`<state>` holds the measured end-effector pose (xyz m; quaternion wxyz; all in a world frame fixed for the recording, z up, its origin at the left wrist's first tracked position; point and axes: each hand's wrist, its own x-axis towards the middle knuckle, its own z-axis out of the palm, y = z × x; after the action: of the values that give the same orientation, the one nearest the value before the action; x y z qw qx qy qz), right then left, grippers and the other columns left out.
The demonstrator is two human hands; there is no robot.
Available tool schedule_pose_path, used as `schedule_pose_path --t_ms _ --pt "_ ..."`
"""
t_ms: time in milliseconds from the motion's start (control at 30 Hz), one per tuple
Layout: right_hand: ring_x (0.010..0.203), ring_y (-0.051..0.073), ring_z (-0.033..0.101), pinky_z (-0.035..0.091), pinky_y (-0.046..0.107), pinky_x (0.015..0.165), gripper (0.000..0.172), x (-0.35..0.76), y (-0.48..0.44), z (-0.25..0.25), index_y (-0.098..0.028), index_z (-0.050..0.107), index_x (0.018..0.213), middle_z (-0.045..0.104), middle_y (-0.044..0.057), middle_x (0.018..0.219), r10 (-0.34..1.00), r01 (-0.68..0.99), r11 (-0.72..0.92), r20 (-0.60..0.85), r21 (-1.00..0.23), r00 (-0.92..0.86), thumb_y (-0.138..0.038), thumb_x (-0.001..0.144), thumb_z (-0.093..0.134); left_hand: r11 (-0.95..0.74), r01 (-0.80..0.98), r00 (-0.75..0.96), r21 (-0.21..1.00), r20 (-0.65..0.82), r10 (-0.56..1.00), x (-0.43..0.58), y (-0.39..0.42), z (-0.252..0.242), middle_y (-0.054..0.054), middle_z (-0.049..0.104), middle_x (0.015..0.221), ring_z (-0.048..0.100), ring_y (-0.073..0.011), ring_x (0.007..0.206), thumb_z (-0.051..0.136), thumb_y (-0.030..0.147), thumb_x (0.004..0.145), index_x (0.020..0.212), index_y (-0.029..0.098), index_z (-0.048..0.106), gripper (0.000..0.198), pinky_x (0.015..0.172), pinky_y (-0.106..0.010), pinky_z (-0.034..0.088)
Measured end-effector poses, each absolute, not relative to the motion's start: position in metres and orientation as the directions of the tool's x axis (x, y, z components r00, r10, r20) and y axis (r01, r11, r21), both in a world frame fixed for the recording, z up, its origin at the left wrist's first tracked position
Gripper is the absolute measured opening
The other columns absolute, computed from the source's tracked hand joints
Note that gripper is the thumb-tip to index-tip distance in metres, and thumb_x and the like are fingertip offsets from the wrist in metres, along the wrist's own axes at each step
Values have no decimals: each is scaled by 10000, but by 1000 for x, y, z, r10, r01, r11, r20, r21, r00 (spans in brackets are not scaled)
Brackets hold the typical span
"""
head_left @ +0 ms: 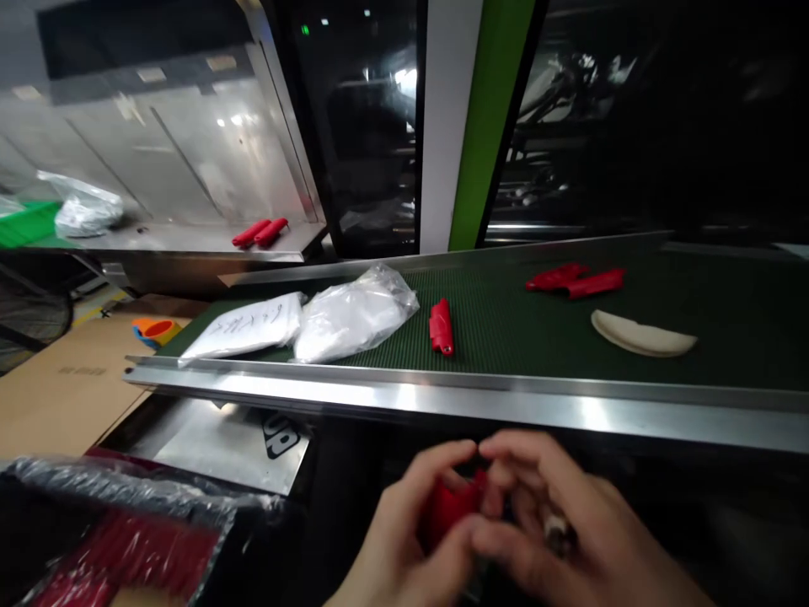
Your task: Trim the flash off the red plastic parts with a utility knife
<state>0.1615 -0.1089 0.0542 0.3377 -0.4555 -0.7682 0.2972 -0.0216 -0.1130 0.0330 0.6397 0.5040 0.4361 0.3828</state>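
Head view: red parts [120, 556] in lined bin [63, 476]

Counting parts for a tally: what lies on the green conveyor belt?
On the green conveyor belt: two white plastic bags, three red plastic parts, one cream curved piece. Anything under the bags is hidden.

Two hands [480, 523], six red plastic parts [441, 326], two white bags [354, 316], and one cream curved piece [641, 335].
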Motion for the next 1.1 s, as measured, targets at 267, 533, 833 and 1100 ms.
schedule_pose_path --t_ms 267,533,833,1100 --pt "1074 160 641 573 271 872 366 165 -113 31 -310 509 1351 613 54 1237 912 497 268 50 -825 -407 -289 987 493 600 -512 278 614 -542 793 -34 -137 20 -33 570 930 480 -105 593 486 319 915 1090 213 567 220 415 -165 398" --pt "1053 108 583 516 225 896 424 141 -125 29 -229 502 1373 588 42 1184 842 536 502 242 -679 -482 -106 969 459 605 -576 320 550 -529 786 -38 -148 19 -20 536 590 440 -116 455 402 299 925 955 159 565 217 377 -156 350" --pt "1039 189 596 509 341 868 403 137 -124 30 -146 559 1243 620 96 1129 760 546 647 390 -532 -520 -3 866 545 537 -523 286 662 -457 842 -41 -151 23 -38 571 556 446 -121 455 396 301 928 953 160 579 233 428 -172 351" --pt "983 190 587 503 371 816 356 137 -120 26 -103 616 1214 632 114 1104 734 525 678 445 -515 -513 -7 875 562 533 -553 285 640 -456 843 -43 -154 23 -34 574 567 461 -120 461 410 304 915 942 158 565 214 419 -167 342"
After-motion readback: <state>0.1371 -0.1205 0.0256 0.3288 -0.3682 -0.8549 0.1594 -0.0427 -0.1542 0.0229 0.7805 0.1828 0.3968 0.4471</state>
